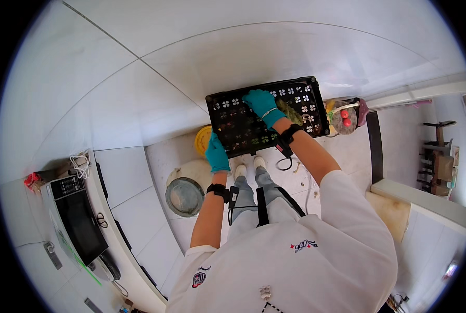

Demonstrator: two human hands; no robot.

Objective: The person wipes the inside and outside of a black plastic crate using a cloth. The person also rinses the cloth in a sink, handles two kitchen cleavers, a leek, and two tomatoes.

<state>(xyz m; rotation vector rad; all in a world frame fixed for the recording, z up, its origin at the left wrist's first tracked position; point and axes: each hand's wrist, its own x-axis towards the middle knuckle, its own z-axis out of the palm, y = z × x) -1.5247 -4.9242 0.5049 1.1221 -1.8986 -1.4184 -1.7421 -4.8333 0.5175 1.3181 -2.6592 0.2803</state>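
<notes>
A black plastic crate (236, 135) with flower-shaped holes in its base is in front of me, above my feet. My left hand (217, 153), in a teal rubber glove, grips the crate's left side near its front corner. My right hand (261, 105) wears a matching glove and reaches into the crate. Its fingertips point down toward the base, and whether they pinch anything is hidden. A wilted green leaf (289, 112) lies in the crate just right of that hand. Small bits of debris cling to the crate's base.
Beyond the crate rises a pale wall (256, 51). A yellow round container (202, 141) sits behind its left side. A large round bin (184, 196) stands on the floor left. Two red round items (345, 118) rest at right. A microwave (80, 219) and scissors (102, 220) occupy the left counter.
</notes>
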